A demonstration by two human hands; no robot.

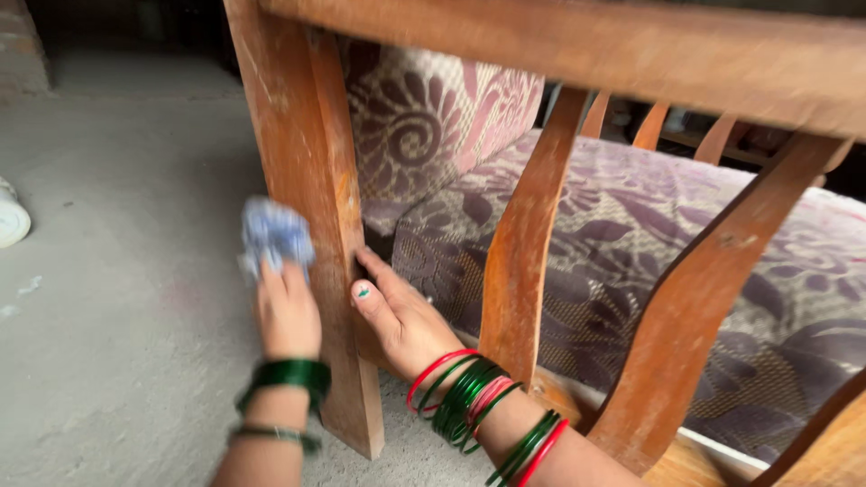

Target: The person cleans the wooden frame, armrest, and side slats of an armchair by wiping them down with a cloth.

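I'm seeing the left hand (287,311) closing around a blue-white cloth (274,236), fingers curled on it, pressing it against the outer face of the wooden leg (311,198). The cloth is sitting at its fingertips, blurred. The right hand (400,317) is gripping the same leg from the other side, thumb up, fingers hooking behind the post, holding nothing else. Patterned seat cushion (631,243) is lying just beyond the right hand. Green and red bangles (460,397) are circling both wrists.
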